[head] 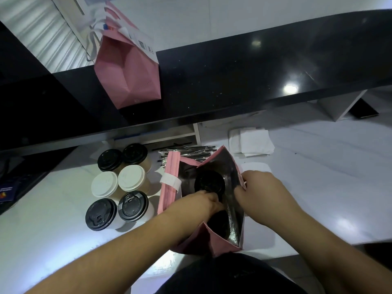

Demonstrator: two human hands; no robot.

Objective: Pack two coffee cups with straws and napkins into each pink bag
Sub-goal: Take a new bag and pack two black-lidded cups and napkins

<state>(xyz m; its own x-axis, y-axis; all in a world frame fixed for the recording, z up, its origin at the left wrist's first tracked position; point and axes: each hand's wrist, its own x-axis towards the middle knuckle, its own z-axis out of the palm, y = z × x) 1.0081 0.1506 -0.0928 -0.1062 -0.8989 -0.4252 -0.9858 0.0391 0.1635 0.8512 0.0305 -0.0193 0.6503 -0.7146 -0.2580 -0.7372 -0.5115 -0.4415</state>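
At the near edge of the white tabletop (53, 230) an open pink bag (220, 249) stands upright with its mouth facing up toward the camera; the long axis of that mouth runs from the person away toward the black counter (233, 81). Its lining is dark and shiny. Inside, at the far end, sits a coffee cup with a black lid (209, 182), upright. A second dark-lidded cup (218, 227) sits at the near end, partly hidden.

The left hand (204, 201) reaches into the bag from the left, its fingers curled down between the two cups; what they hold, if anything, I cannot tell. The right hand (257, 190) pinches the bag's right wall at the rim.

Just left of the bag six more lidded cups stand in two columns: two black-lidded ones (122, 157) farthest, two white-lidded ones (117, 181) in the middle, two black-lidded ones (116, 212) nearest. Beyond the bag lies a pile of dark wrapped straws (186, 150), their long axes running mostly left to right. Right of those, a stack of white napkins (251, 141) lies flat. On the black counter another pink bag (127, 68) stands, its top folded over.
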